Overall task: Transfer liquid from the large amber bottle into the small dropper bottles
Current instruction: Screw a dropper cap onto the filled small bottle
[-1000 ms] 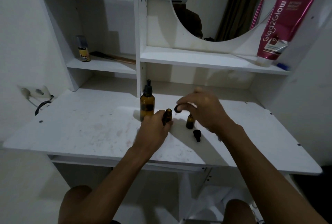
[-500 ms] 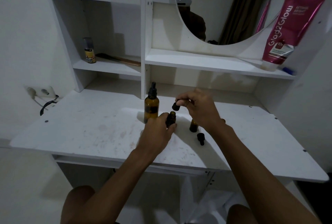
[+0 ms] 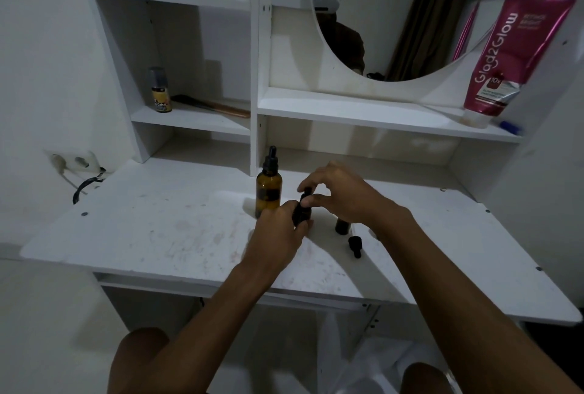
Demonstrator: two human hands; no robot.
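Item 1: small dropper bottle (image 3: 301, 215), amber glass, upright on the white desk (image 3: 158, 235), centre front. Looks light, rigid, smooth, prob. slippery if wet and breakable if knocked over. Best hold: round the body, low, w/ the cap worked from above. My left hand (image 3: 278, 235) is wrapped round its body from the near side; my right hand (image 3: 341, 197) comes in from above-right, thumb and forefinger pinching its black cap (image 3: 305, 199) at the neck. Can't tell if the cap is going on or off.

Item 2: large amber bottle (image 3: 268, 194), dropper top on, upright, just left of and behind item 1, beside my left fingertips, not held. Heavier by the look; would take it by the body, not the rubber bulb.

Item 3: second small dropper bottle (image 3: 343, 226), uncapped, under my right wrist, partly hidden. Easy to tip w/ the forearm, I'd judge.

Item 4: loose black dropper cap (image 3: 354, 245), lying on its side just in front of item 3, apart from both hands.
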